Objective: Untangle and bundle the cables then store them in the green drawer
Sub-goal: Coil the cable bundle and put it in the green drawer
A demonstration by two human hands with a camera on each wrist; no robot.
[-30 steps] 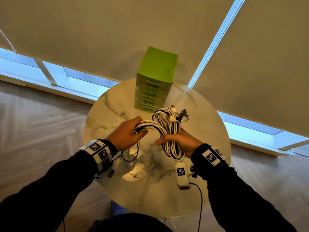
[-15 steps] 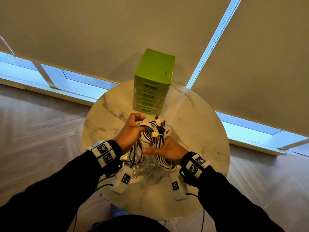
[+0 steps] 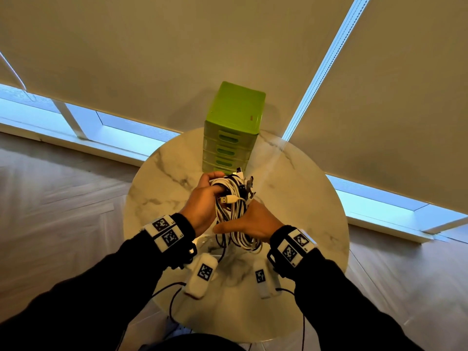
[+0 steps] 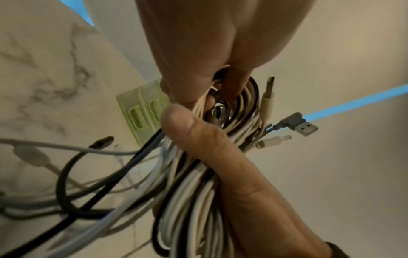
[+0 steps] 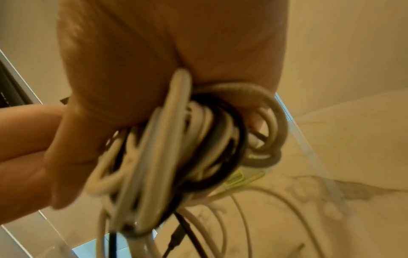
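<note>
A coiled bundle of white and black cables (image 3: 234, 206) hangs between both hands above the round marble table (image 3: 304, 203). My left hand (image 3: 205, 201) grips the bundle's upper left side, fingers curled round the strands (image 4: 198, 183). My right hand (image 3: 250, 221) holds the lower right part, thumb pointing left, with the loops (image 5: 176, 148) passing through its grasp. USB plugs (image 4: 304, 128) stick out at the top of the coil. Loose ends (image 4: 66, 165) trail down to the table. The green drawer unit (image 3: 231, 138) stands just behind the hands, all drawers closed.
The table stands against a beige blind with a strip of window (image 3: 114, 127) below it. Wooden floor (image 3: 63, 198) surrounds the table. White tagged units (image 3: 202, 274) dangle from both wrists on thin wires over the table's near part.
Both hands have moved closer together and forward toward the drawer unit. The coil has been gathered tighter, and the left hand has shifted from its side to gripping its top.
</note>
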